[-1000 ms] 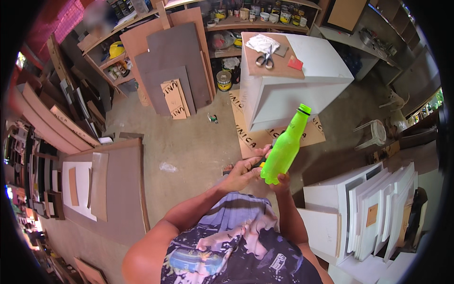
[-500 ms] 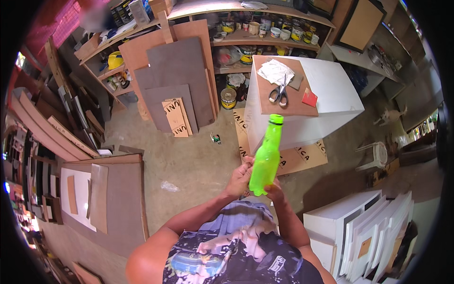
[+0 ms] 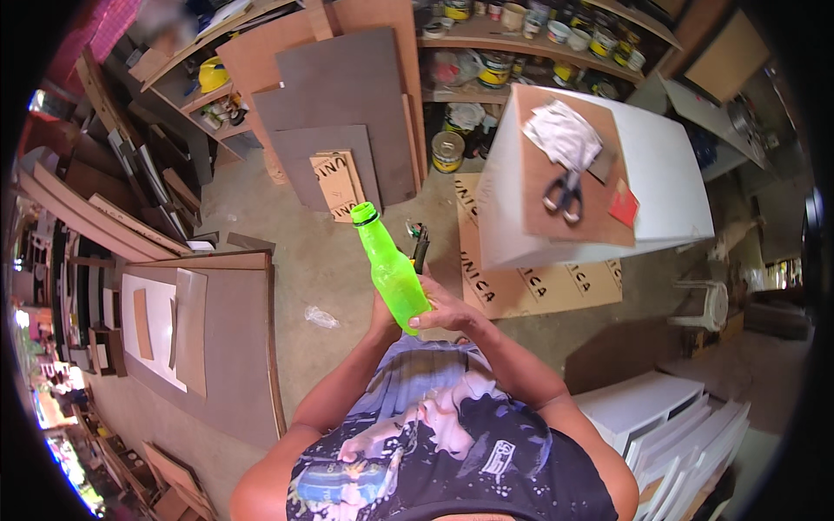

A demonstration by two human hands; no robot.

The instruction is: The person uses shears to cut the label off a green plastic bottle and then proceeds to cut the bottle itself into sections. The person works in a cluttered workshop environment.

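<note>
Green plastic bottle up in front of the chest, dead centre of the head view, well above the concrete floor. Clamped low on its body by both hands: right hand wrapped round from four o'clock, fingers closed on the base; left hand pressed on at seven o'clock, mostly hidden behind the bottle. Long axis tilted, open neck toward eleven o'clock, away from the body; no cap visible. Right hand showing more of the grip. White bench off at two o'clock, well apart, carrying a brown board, scissors and a crumpled cloth.

Against half a second ago: neck swung from about one o'clock over to eleven, bottle shifted left of centre, both hands clamped as before.
</note>
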